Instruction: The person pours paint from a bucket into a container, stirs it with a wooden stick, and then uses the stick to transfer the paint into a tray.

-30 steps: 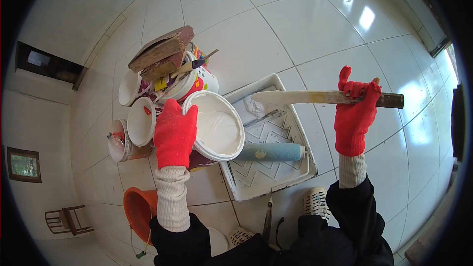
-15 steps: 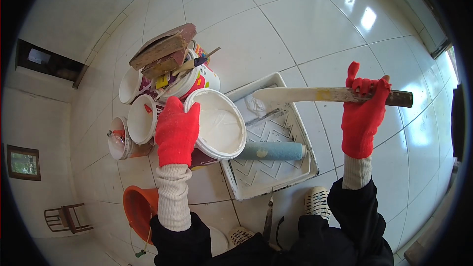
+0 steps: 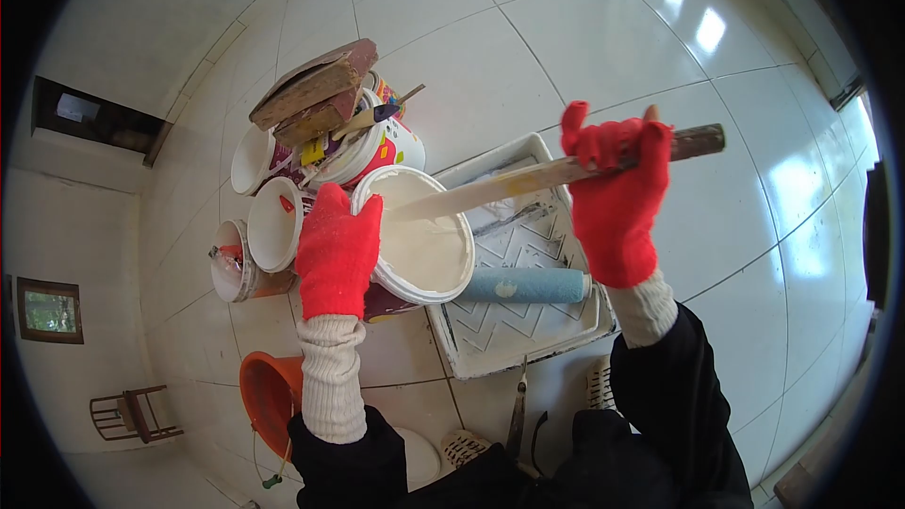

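My left hand (image 3: 337, 250), in a red glove, grips the rim of a bucket of white paint (image 3: 424, 250) tilted toward the tray. In its red glove, my right hand (image 3: 617, 193) is closed around a wooden stirring stick (image 3: 528, 179), whose paint-coated end reaches into the bucket's mouth. Beneath and to the right of the bucket lies a white paint tray (image 3: 584, 330) with a ridged bottom. Across the tray rests a blue paint roller (image 3: 523, 286), its near end close to the bucket.
Left of the bucket stand several paint tubs (image 3: 275, 223); wooden blocks (image 3: 316, 94) and a paintbrush (image 3: 368, 120) lie atop one. An orange bucket (image 3: 269, 396) stands near my left sleeve. My shoes are just below the tray. A chair (image 3: 137, 415) is far left.
My right hand has moved left with the stick. The stick's coated end has gone from over the tray into the bucket. My left hand has barely moved.
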### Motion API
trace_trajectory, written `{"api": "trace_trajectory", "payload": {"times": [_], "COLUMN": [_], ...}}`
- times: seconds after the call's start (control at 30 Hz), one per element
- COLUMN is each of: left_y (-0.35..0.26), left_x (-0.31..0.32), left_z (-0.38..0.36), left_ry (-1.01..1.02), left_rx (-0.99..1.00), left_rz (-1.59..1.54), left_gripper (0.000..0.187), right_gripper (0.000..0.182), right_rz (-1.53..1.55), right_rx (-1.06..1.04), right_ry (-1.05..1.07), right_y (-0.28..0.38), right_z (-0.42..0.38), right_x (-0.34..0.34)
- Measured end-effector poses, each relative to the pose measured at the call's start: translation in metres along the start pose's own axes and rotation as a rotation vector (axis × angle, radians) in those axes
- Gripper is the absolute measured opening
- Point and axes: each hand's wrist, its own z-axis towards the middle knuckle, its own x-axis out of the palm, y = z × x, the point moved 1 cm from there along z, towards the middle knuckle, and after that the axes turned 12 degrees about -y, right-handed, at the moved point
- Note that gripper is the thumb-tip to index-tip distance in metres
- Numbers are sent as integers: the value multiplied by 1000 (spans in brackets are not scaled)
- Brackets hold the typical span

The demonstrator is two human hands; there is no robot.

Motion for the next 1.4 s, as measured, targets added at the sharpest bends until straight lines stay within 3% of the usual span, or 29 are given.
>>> {"api": "trace_trajectory", "payload": {"times": [0.3, 0.63, 0.77, 1.0, 1.07, 1.33, 1.4], "left_y": [5, 5, 1, 5, 2, -4, -8], "left_x": [6, 12, 8, 18, 18, 13, 8], "left_z": [4, 6, 7, 6, 6, 5, 4], "left_ry": [7, -27, 70, -50, -48, -36, 80], "left_rx": [-10, 20, -39, 72, 73, 91, 22], "left_rz": [19, 56, 35, 33, 29, 26, 37], "left_gripper": [39, 35, 34, 32, 32, 32, 32], "right_gripper": [42, 29, 25, 30, 39, 32, 33], "right_rz": [-43, -219, -227, -286, -324, -267, -282], "right_rx": [59, 264, 342, 386, 387, 442, 446], "right_ry": [165, -73, -128, -250, -336, -466, -490], "right_y": [-64, -90, -84, -78, -77, -61, -58], "right_z": [8, 12, 12, 19, 20, 12, 11], "right_x": [-27, -48, -36, -40, -42, -50, -53]}}
